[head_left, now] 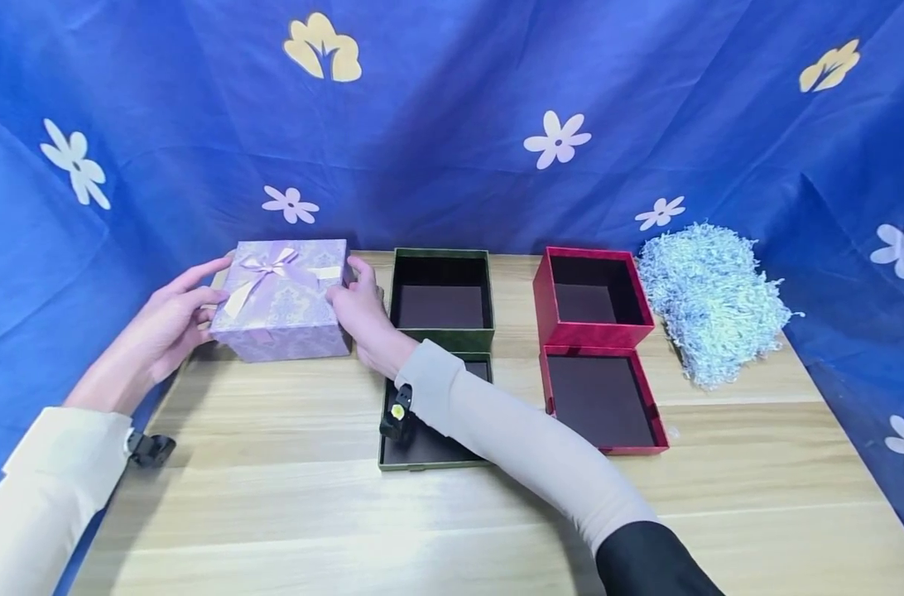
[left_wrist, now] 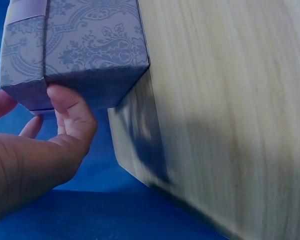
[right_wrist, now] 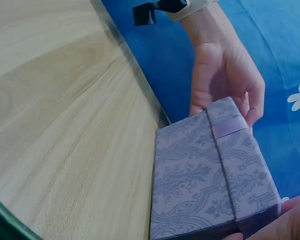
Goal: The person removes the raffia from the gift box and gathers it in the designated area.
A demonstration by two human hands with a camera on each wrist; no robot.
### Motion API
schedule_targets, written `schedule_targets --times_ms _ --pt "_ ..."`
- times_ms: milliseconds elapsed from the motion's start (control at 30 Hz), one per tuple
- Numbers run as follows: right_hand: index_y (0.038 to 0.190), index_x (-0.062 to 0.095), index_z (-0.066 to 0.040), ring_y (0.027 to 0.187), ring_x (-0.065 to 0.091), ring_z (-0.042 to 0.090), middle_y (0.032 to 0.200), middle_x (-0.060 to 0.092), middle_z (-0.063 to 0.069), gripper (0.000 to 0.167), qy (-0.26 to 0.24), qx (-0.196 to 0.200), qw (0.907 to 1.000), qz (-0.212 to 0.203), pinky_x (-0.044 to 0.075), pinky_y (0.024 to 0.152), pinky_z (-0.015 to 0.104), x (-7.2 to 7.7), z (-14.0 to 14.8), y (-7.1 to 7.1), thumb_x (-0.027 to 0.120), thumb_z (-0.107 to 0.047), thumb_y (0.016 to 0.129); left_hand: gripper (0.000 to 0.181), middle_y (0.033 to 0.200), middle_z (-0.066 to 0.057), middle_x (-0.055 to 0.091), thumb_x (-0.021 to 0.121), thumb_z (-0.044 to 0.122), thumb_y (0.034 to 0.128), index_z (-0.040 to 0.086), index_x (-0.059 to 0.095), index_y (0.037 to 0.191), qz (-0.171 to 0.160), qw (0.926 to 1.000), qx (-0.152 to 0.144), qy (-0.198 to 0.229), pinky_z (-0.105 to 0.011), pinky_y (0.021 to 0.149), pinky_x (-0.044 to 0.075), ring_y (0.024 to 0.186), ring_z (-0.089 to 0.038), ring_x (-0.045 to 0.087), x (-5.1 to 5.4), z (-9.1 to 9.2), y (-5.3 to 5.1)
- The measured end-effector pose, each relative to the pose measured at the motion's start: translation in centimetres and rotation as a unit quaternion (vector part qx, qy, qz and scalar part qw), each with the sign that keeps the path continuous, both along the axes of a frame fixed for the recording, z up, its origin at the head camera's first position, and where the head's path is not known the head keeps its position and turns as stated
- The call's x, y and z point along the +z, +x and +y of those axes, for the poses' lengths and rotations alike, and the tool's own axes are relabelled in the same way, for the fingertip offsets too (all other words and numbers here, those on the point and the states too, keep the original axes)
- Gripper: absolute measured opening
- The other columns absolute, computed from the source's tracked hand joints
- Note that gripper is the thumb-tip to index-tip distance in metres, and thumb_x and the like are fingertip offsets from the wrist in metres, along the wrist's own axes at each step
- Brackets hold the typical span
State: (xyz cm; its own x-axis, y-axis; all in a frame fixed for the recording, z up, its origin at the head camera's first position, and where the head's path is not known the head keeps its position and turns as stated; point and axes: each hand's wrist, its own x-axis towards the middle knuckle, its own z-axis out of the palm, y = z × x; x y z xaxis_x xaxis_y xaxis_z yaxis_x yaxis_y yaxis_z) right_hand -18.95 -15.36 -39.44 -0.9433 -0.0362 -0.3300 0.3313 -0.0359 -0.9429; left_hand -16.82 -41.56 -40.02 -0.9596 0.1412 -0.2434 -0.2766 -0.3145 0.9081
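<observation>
In the head view, a lidded lilac box (head_left: 314,310) is at 10 o'clock on the wooden surface (head_left: 273,497), near its far left corner, its patterned lid on and topped with a pale ribbon bow (head_left: 271,263). A person's two bare hands flank it. The left hand (head_left: 170,321) grips its 9 o'clock side, thumb and fingers parted and clamped on the box; in the left wrist view the thumb tip presses at the seam between lid and base. The right hand (head_left: 370,323) holds the 3 o'clock side, its fingers likewise clamped on the box near the lid's edge.

Just beside the right hand, toward 3 o'clock, is an open green box (head_left: 440,340) with a dark inside. At its 6 o'clock a shallow green lid (head_left: 430,451) lies inside up, partly hidden by the right forearm (head_left: 526,430) crossing above it. Farther toward 3 o'clock stands an open red box (head_left: 599,335), with a shallow red lid (head_left: 604,406) at its 6 o'clock, also inside up. A loose heap of pale blue shreds (head_left: 713,298) sits just beyond the red box, at 2 o'clock on the surface. Blue cloth (head_left: 437,165) printed with flowers hangs behind, at 12 o'clock.
</observation>
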Motion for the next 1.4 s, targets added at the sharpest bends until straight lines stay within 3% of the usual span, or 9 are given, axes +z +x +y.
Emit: schedule_targets --times_ms 167,367,767,900,1067,1167,1300,1400 --pt "0.154 0.058 -0.027 0.117 0.053 0.018 0.128 0.053 0.000 0.065 0.017 -0.006 0.9998 0.004 0.045 0.106 0.040 -0.1 -0.2 -0.1 0.070 -0.003 0.095 0.051 0.111 -0.003 0.075 0.051 -0.003 0.1127 0.027 0.057 0.154 0.003 0.9999 -0.006 0.015 -0.034 0.067 0.060 0.080 -0.018 0.073 -0.3 -0.1 -0.2" --pt "0.154 0.060 -0.026 0.106 0.053 0.016 0.119 0.052 -0.002 0.064 0.017 -0.013 0.9997 0.009 0.047 0.101 0.038 0.1 -0.5 0.4 0.072 -0.003 0.095 0.053 0.119 -0.005 0.074 0.043 -0.008 0.1129 0.023 0.067 0.149 0.020 0.9980 -0.006 0.059 -0.037 0.070 0.062 0.086 -0.023 0.077 -0.6 -0.6 0.1" --pt "0.155 0.059 -0.021 0.099 0.053 0.013 0.112 0.052 -0.003 0.064 -0.015 -0.009 0.9992 0.037 0.046 0.093 0.031 1.0 0.2 0.8 0.070 0.000 0.096 0.052 0.121 -0.016 0.076 0.037 -0.014 0.1105 0.008 0.067 0.147 0.073 0.9892 0.013 0.126 -0.035 0.072 0.063 0.092 -0.026 0.078 0.0 0.2 0.0" --pt "0.154 0.060 -0.020 0.101 0.054 0.012 0.113 0.056 -0.002 0.061 -0.026 -0.006 0.9980 0.058 0.048 0.095 0.031 1.2 0.6 0.8 0.071 0.000 0.097 0.050 0.116 -0.019 0.077 0.040 -0.015 0.1103 0.005 0.067 0.148 0.094 0.9865 0.028 0.131 -0.034 0.071 0.063 0.090 -0.027 0.078 0.4 0.6 0.1" --pt "0.153 0.060 -0.019 0.102 0.056 0.012 0.118 0.058 -0.002 0.060 -0.043 0.001 0.9958 0.081 0.051 0.091 0.031 1.6 1.4 0.8 0.069 0.004 0.099 0.043 0.105 -0.017 0.078 0.051 -0.016 0.1077 0.001 0.071 0.142 0.121 0.9843 0.076 0.104 -0.030 0.069 0.063 0.083 -0.022 0.076 1.3 1.4 0.4" --pt "0.153 0.059 -0.014 0.100 0.060 0.012 0.116 0.059 -0.003 0.057 -0.066 0.012 0.9932 0.095 0.053 0.087 0.029 2.1 2.2 0.9 0.071 0.003 0.099 0.037 0.106 -0.017 0.079 0.055 -0.017 0.1059 -0.003 0.075 0.135 0.127 0.9818 0.093 0.107 -0.030 0.069 0.063 0.084 -0.022 0.077 1.9 1.5 0.8" --pt "0.146 0.063 0.000 0.100 0.065 0.009 0.111 0.068 -0.004 0.048 -0.097 0.045 0.9887 0.106 0.053 0.092 0.025 2.7 3.3 1.0 0.076 -0.003 0.100 0.032 0.111 -0.021 0.079 0.053 -0.020 0.1046 -0.011 0.076 0.124 0.118 0.9802 0.087 0.134 -0.032 0.073 0.064 0.090 -0.026 0.079 3.0 1.2 1.6" --pt "0.137 0.070 0.006 0.101 0.067 0.007 0.107 0.075 -0.002 0.039 -0.110 0.080 0.9845 0.111 0.051 0.098 0.023 3.0 4.1 1.3 0.078 -0.007 0.101 0.031 0.110 -0.021 0.079 0.054 -0.021 0.1037 -0.011 0.078 0.120 0.105 0.9838 0.087 0.116 -0.030 0.076 0.064 0.090 -0.024 0.079 4.0 0.9 2.3"
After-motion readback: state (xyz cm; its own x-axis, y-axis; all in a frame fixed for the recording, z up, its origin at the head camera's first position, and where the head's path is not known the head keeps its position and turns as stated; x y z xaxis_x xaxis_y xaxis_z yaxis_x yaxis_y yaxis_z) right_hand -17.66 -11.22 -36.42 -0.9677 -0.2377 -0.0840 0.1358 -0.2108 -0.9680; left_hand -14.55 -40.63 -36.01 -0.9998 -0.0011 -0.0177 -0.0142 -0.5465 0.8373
